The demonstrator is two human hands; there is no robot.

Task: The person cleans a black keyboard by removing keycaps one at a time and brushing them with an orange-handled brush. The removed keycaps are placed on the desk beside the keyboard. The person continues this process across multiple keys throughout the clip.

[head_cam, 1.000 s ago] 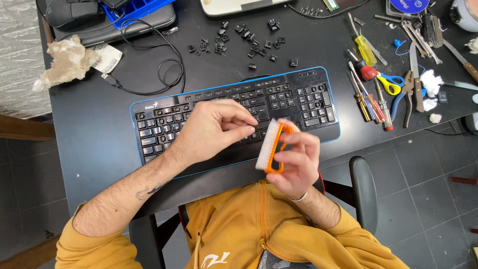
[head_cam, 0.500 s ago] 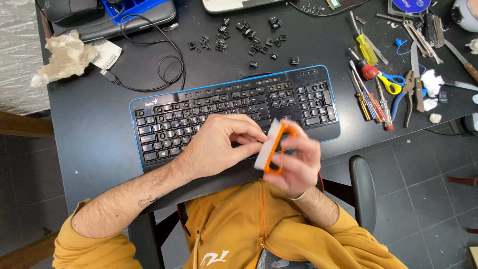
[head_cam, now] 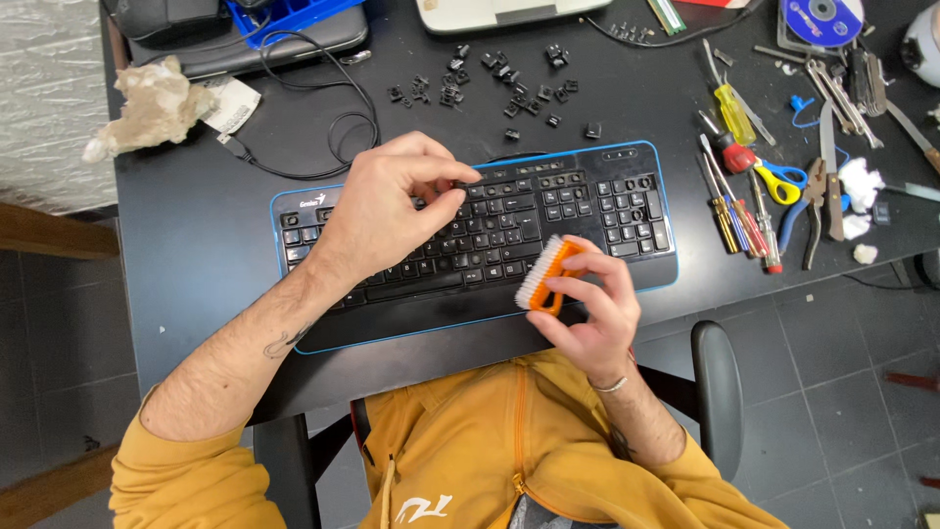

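A black keyboard [head_cam: 587, 206] with a blue rim lies on the black desk [head_cam: 196, 255] in front of me. My left hand [head_cam: 382, 211] hovers over its upper middle rows, thumb and index finger pinched on a keycap [head_cam: 448, 188]. At the keyboard's front edge my right hand [head_cam: 597, 313] holds an orange brush [head_cam: 543, 274] with white bristles; the bristles face left and rest near the lower keys.
Several loose black keycaps [head_cam: 499, 83] lie scattered behind the keyboard. Screwdrivers [head_cam: 734, 196], scissors [head_cam: 778, 181] and pliers [head_cam: 818, 196] lie to the right. A crumpled rag [head_cam: 152, 108] and a coiled black cable [head_cam: 333, 127] sit at the back left.
My left hand has moved from the front of the keyboard up to its top rows and pinched there. The brush hand stays near the front edge.
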